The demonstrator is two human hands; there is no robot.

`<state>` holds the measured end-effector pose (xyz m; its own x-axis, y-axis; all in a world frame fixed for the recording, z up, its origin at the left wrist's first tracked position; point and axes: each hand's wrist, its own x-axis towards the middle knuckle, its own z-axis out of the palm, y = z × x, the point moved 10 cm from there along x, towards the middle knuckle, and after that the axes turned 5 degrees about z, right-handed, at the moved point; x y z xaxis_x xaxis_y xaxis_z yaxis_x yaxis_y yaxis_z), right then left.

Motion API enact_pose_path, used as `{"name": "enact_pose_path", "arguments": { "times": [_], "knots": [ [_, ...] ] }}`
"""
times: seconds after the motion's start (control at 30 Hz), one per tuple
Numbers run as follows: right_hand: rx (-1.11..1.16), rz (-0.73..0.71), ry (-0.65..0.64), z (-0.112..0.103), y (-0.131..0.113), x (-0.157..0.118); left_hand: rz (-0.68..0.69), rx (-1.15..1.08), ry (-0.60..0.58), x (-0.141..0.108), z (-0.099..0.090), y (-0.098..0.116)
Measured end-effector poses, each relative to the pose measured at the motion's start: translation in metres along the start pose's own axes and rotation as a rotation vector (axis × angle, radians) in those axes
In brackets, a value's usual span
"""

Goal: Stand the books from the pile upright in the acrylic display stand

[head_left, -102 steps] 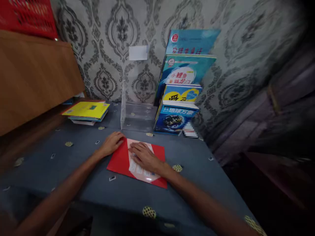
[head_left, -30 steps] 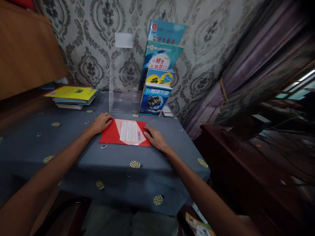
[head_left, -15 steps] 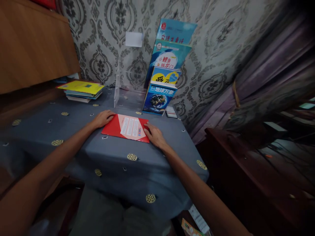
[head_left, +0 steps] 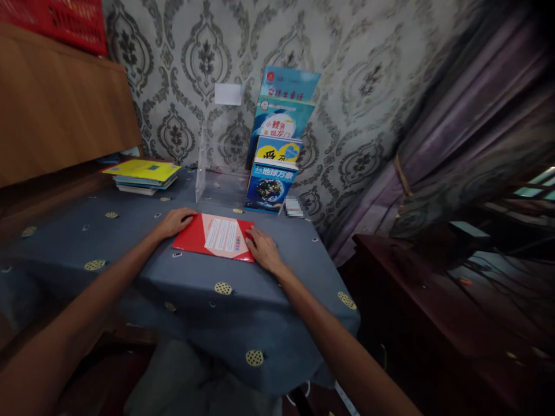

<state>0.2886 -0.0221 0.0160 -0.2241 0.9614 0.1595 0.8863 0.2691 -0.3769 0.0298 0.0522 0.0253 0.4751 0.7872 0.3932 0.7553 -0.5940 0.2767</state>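
Note:
A thin red book (head_left: 186,237) lies flat on the table, its cover showing a pale pink panel with white text blocks. My left hand (head_left: 177,222) is at its upper left corner, fingers closed together with the tips on the edge. At the opposite short side, my right hand (head_left: 263,248) has its bent fingers on the right edge. Behind the book stands a clear acrylic rack (head_left: 200,167). Several blue and yellow picture books (head_left: 269,188) stand in its right part, stepped one behind another, the front one showing a globe.
A stack of books (head_left: 147,170) with a yellow one on top lies at the back left, by a wooden cabinet (head_left: 65,104). A red basket (head_left: 78,26) sits above. Patterned blue cloth (head_left: 130,242) covers the table. Purple curtain (head_left: 390,167) and dark red furniture (head_left: 411,289) are at the right.
The view has tilted up slightly, so the table scene sits lower and a bit further left. Both hands remain at the red book's edges, and the book stays flat on the table.

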Motion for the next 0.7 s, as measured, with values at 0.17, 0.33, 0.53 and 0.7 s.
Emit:
{"name": "enact_pose_path", "arguments": {
  "times": [0.17,0.33,0.53,0.7],
  "knots": [
    [0.009,-0.009,0.017,-0.006,-0.005,-0.004,-0.019,0.000,0.017,-0.002,-0.001,0.001],
    [0.017,-0.007,0.034,-0.010,-0.005,-0.007,-0.066,0.039,0.029,-0.004,-0.003,0.001],
    [0.006,-0.011,0.029,-0.011,-0.006,-0.010,-0.090,0.032,0.002,-0.005,-0.004,0.006],
    [0.024,0.005,0.035,-0.015,-0.005,-0.010,-0.112,0.075,-0.045,-0.005,-0.001,0.005]
  ]
}}
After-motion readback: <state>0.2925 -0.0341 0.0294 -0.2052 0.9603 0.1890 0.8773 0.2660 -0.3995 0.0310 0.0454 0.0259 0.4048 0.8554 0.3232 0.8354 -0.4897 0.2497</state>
